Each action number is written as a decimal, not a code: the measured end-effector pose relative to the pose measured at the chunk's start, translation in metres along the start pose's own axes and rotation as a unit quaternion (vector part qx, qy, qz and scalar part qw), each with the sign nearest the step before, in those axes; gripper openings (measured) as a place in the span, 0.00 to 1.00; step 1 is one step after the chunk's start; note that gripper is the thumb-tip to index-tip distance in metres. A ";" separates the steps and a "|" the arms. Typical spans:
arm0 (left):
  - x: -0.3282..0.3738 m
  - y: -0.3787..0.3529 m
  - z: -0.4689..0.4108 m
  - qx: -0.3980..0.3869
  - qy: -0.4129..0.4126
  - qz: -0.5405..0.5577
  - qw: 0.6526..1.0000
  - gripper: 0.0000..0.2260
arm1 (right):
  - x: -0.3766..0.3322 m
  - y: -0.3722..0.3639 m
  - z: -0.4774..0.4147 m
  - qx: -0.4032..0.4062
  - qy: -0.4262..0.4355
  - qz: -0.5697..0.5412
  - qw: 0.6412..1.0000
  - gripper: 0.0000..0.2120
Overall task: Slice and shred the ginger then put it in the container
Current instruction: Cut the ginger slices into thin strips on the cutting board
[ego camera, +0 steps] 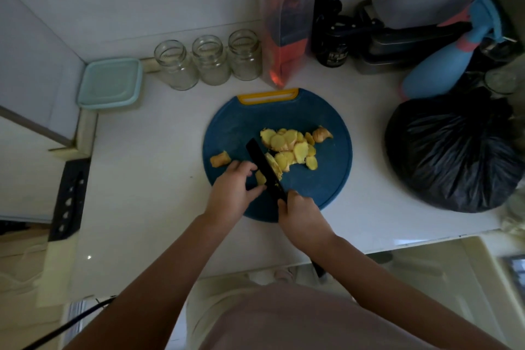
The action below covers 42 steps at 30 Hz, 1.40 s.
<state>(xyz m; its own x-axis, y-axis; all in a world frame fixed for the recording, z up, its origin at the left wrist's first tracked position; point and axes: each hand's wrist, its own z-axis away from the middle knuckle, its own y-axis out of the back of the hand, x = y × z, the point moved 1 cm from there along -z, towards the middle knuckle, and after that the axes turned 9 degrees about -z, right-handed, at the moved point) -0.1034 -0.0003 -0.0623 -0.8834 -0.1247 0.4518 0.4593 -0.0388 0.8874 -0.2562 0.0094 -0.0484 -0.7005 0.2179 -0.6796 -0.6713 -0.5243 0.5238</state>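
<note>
On the blue cutting board (pixel 241 128), the right hand (pixel 299 209) grips a black knife (pixel 264 167); the left hand (pixel 231 189) pinches a ginger piece (pixel 260 177) beside ginger slices (pixel 287 145).

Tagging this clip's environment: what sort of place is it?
Most likely a home kitchen counter. A round blue cutting board carries ginger slices, the right hand grips a black knife, and empty glass jars stand in a row by the wall.
</note>
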 end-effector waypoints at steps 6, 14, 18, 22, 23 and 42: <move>0.009 -0.005 0.001 0.019 0.029 -0.029 0.999 0.14 | -0.005 -0.005 0.004 0.010 -0.004 0.022 1.000 0.08; 0.018 -0.010 -0.001 0.027 0.066 -0.035 0.997 0.14 | -0.008 -0.006 0.003 0.014 -0.015 0.018 1.000 0.08; 0.008 -0.006 -0.008 0.064 0.068 -0.017 0.995 0.08 | -0.005 -0.005 0.007 0.008 -0.016 0.007 1.000 0.08; -0.005 -0.001 -0.006 0.074 0.064 0.046 0.994 0.07 | -0.002 -0.001 0.007 -0.001 -0.014 -0.001 1.000 0.09; -0.008 0.001 -0.005 0.068 0.094 0.092 0.989 0.06 | -0.003 -0.001 0.004 0.001 -0.012 -0.007 1.000 0.10; -0.044 0.029 -0.013 0.047 0.169 0.102 0.979 0.12 | -0.028 0.010 -0.007 0.013 0.071 -0.086 0.994 0.14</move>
<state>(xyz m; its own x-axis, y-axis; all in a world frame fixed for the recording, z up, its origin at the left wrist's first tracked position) -0.0502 -0.0090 -0.0578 -0.6852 -0.4425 0.5786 0.5986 0.1104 0.7934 -0.2418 -0.0076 -0.0271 -0.5353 0.1827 -0.8246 -0.7849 -0.4683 0.4058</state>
